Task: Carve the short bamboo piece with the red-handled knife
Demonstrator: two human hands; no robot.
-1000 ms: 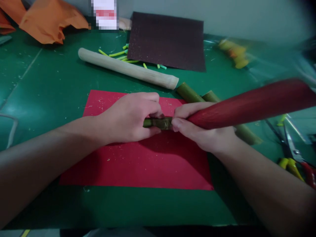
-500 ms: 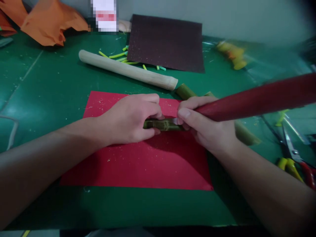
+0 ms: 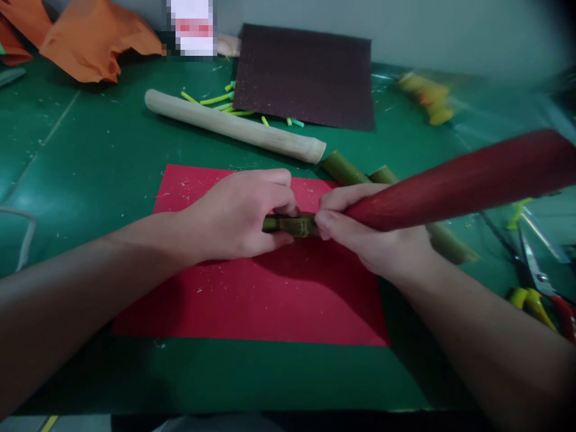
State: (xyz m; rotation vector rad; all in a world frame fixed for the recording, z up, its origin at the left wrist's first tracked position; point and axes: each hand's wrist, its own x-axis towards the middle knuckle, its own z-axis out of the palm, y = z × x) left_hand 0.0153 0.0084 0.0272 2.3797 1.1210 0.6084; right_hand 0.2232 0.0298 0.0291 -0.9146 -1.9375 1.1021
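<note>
A short piece of green bamboo [image 3: 294, 226] lies crosswise above a red sheet [image 3: 270, 306], with pale marks around its node. My left hand [image 3: 252, 213] is closed on the bamboo's left part, thumb in front and fingers behind. In my right hand [image 3: 378, 237] is a carving knife with a thick red handle [image 3: 454, 180], which slants up to the right. The fingertips of that hand meet the bamboo's right part. They hide the knife's blade.
Behind the sheet lie a pale peeled bamboo stick [image 3: 234, 126], green bamboo pieces [image 3: 344, 168], and a dark sheet [image 3: 306, 78] over yellow-green strips. Scissors [image 3: 535, 270] lie at the right. Orange paper [image 3: 96, 39] sits at the back left. The table [image 3: 270, 378] is green.
My right hand has slid slightly left along the bamboo, and the knife handle has shifted left with it. The bit of metal seen earlier is now covered. My left hand stays in place.
</note>
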